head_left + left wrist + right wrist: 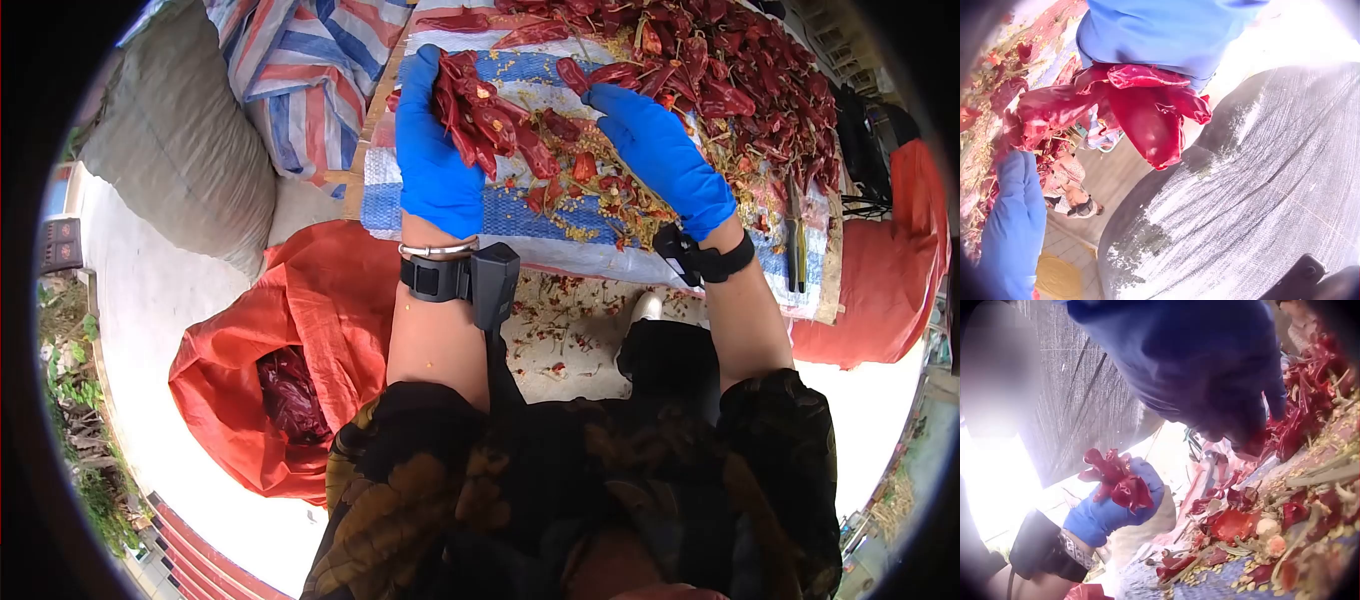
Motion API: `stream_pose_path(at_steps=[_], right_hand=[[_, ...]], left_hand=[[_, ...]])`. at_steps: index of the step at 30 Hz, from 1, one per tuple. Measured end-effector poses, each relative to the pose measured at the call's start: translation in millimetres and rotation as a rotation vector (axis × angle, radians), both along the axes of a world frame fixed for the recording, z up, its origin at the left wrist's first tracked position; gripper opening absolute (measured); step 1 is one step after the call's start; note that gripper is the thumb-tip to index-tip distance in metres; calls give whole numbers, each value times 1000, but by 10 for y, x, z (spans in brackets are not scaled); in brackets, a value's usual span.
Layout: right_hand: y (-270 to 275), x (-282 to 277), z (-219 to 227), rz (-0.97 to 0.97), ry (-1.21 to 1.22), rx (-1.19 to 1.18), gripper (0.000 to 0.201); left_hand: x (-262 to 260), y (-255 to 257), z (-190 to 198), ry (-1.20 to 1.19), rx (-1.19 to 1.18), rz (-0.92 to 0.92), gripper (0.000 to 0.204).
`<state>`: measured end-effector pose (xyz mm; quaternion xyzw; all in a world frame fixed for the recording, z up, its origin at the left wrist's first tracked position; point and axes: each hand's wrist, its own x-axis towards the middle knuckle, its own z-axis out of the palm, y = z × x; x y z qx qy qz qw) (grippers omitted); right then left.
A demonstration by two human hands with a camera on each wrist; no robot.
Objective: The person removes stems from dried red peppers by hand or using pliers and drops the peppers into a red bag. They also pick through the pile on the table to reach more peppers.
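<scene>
Both hands wear blue gloves. The left hand (pixel 432 150) holds a bunch of dried red peppers (pixel 480 112) over the striped cloth; in the left wrist view the peppers (pixel 1147 119) stick out from below the blue palm (pixel 1147 37). The right hand (pixel 660 150) pinches one dark red pepper (pixel 572 75) at its fingertips, near the edge of the pepper heap (pixel 720 80). In the right wrist view its fingers, seen from close by, hide most of that pepper, and the left hand (pixel 1116 512) shows with its bunch (pixel 1119 481).
Seeds and stems (pixel 600 210) lie scattered on the striped cloth (pixel 500 70). A red sack (pixel 330 260) with dark red contents stands at the lower left, a stuffed grey sack (pixel 180 140) above it. Scissors-like tools (pixel 795 240) lie at the cloth's right. Another person (pixel 1072 187) appears in the left wrist view.
</scene>
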<state>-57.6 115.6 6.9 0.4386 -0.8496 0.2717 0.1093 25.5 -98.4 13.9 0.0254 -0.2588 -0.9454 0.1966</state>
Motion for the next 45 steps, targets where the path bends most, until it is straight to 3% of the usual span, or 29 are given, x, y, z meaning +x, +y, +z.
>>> stream_pose_path(at_steps=[1, 2, 4, 5, 7, 8, 11, 12, 13, 15, 16, 19, 20, 25, 27, 29, 32, 35, 37, 45], right_hand=[[20, 77, 103, -1, 16, 3, 26], [45, 168, 239, -5, -91, -100, 28], [82, 373, 465, 0, -217, -246, 36], [72, 461, 518, 0, -206, -244, 36], [43, 619, 593, -74, 35, -85, 39], [27, 699, 592, -92, -135, -142, 41], [39, 811, 529, 43, -196, -82, 40], [57, 847, 561, 80, -508, -358, 35], [92, 832, 621, 76, -506, -358, 35], [186, 779, 786, -41, -548, -453, 27], [111, 796, 842, -131, -648, -620, 21], [85, 700, 841, -89, -626, -549, 19], [-11, 739, 862, -54, -729, -682, 20], [71, 718, 737, -90, -735, -722, 18], [132, 736, 783, -45, -1266, -868, 22], [105, 760, 780, -78, -1349, -937, 23], [38, 784, 759, -139, -1520, -1068, 25], [35, 777, 699, -124, -1589, -1170, 26], [33, 739, 610, 150, -1672, -1285, 28], [19, 724, 587, 187, -1787, -1408, 29]], left_hand=[[1, 49, 15, -42, 7, -61, 29], [56, 154, 56, -64, -157, -1, 31], [84, 330, 218, -134, -43, -91, 27], [80, 394, 288, -219, 66, -180, 24], [86, 474, 307, -193, 47, -234, 28], [134, 505, 345, -172, 68, -297, 28], [149, 528, 407, -143, 120, -428, 28], [150, 503, 353, -163, 72, -461, 30], [155, 498, 322, -184, 23, -495, 33], [196, 533, 361, -173, 3, -512, 31], [206, 541, 360, -198, -25, -521, 30], [228, 610, 357, -216, -54, -560, 28], [242, 637, 347, -211, -53, -579, 28], [313, 734, 319, -198, 52, -668, 33], [344, 755, 336, -174, 48, -682, 35], [361, 761, 316, -152, 265, -754, 38], [348, 760, 236, -163, 334, -722, 40], [347, 776, 235, -161, 342, -660, 42], [304, 786, 201, -89, 374, -706, 45], [181, 790, 31, 90, 349, -801, 57]])
